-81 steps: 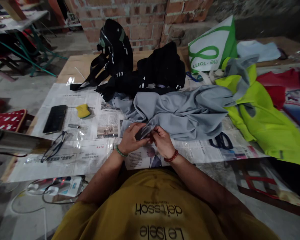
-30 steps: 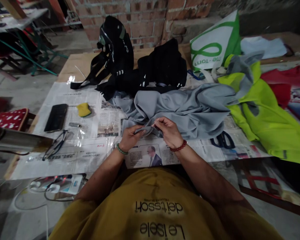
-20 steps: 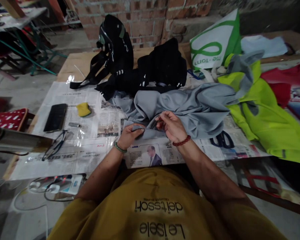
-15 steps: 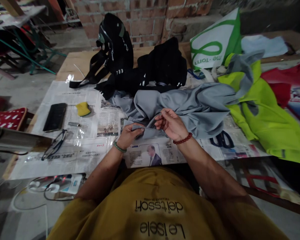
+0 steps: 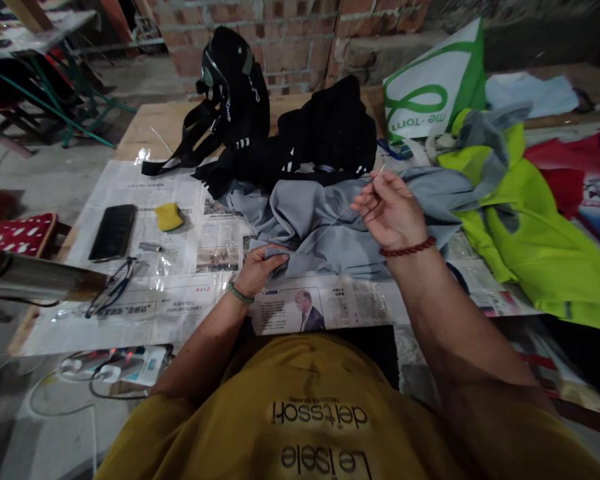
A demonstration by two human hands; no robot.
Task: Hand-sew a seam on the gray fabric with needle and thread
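1. A black phone (image 5: pixel 113 232) lies at the far left on the newspaper (image 5: pixel 145 193), with a yellow sponge (image 5: pixel 169 217) just to its right and glasses (image 5: pixel 111 295) nearer.
2. The left hand (image 5: pixel 260 267) is closed, pinching the near edge of the grey garment (image 5: pixel 325 220) against the table.
3. A thin thread (image 5: pixel 330 225) runs taut from that pinched spot up and right.
4. The right hand (image 5: pixel 391 210) is raised over the garment, fingers closed on a needle (image 5: pixel 380 172).
5. A lime-green garment (image 5: pixel 530 233) lies at the right.
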